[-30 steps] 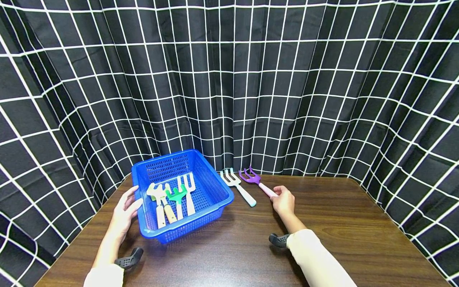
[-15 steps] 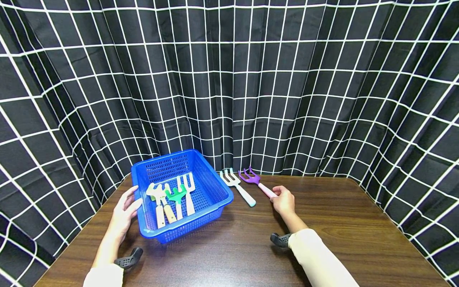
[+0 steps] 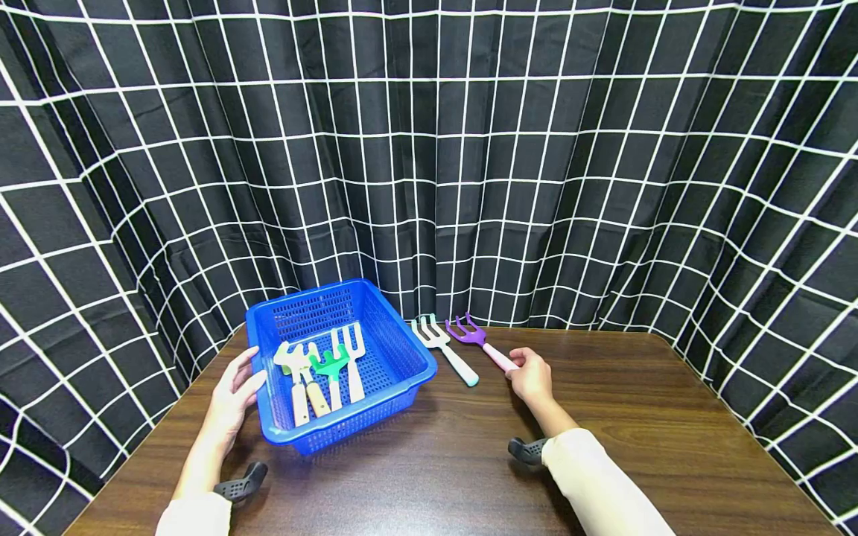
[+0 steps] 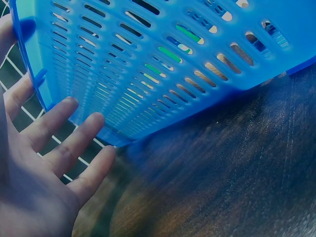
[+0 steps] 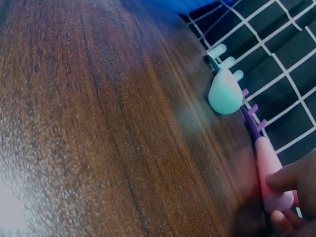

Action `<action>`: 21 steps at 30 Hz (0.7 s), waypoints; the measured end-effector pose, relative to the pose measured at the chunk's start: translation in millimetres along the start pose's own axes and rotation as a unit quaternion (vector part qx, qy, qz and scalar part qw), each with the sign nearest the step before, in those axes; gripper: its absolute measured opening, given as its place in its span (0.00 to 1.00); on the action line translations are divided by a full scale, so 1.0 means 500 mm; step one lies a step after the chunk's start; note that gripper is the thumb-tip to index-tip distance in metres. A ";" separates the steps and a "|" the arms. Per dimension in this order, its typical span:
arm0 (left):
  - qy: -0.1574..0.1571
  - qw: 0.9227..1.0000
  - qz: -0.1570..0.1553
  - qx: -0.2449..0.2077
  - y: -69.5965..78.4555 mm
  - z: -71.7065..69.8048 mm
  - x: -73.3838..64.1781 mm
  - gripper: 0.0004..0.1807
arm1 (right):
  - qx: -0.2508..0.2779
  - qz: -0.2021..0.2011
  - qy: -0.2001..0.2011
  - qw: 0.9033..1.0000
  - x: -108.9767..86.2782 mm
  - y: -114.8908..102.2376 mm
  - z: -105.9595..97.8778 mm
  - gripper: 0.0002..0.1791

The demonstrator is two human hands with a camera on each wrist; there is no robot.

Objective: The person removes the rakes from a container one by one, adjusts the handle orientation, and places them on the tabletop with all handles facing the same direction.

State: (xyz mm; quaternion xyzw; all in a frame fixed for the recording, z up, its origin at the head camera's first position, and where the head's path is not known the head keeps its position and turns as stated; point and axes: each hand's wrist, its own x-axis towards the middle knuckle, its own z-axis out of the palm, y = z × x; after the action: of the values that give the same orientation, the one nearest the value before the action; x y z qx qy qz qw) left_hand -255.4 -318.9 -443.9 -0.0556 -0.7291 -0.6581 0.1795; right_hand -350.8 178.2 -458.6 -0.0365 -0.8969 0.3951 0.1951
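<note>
My left hand (image 3: 229, 398) is at the left side of a blue plastic basket (image 3: 421, 378), thumb and index fingertips at the rim. In the left wrist view its other fingers (image 4: 74, 148) are spread and nearly straight beside the slotted wall. My right hand (image 3: 532, 378) pinches the end of the pink handle of a purple-tined hand fork (image 3: 474, 336) between thumb and fingers, as the right wrist view shows with the handle (image 5: 269, 163). The fork lies along the table, tines towards the curtain. Left of it lies a mint-and-white hand fork (image 3: 459, 365).
Inside the basket lie several small garden tools, among them a green-tined hand fork (image 3: 331, 365), a white hand fork (image 3: 355, 365) and one with a wooden handle (image 3: 318, 400). A black curtain with white grid lines (image 3: 509, 186) hangs behind the brown wooden table (image 3: 670, 424).
The right wrist and sleeve have shifted very slightly to the right, while the fingers stay at the pink handle. The left hand and the basket hold nearly still.
</note>
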 end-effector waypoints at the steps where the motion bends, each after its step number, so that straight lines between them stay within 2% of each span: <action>1: 0.000 1.000 0.001 -0.002 0.000 0.000 0.000 0.29 | 0.000 -0.002 -0.001 1.000 0.000 0.000 0.000 0.20; 7: -0.006 1.000 0.010 -0.022 0.000 -0.003 0.002 0.30 | 0.004 -0.012 0.000 1.000 -0.001 -0.005 0.003 0.21; 21: -0.005 1.000 0.003 -0.011 -0.002 0.001 0.002 0.29 | -0.008 -0.011 0.029 0.999 0.008 -0.014 -0.003 0.20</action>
State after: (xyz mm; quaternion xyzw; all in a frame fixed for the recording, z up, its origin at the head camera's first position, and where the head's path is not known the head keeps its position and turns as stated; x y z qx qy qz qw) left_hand -256.8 -318.5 -444.8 -0.0632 -0.7224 -0.6652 0.1778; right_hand -353.3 175.4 -451.5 -0.0393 -0.8944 0.3844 0.2253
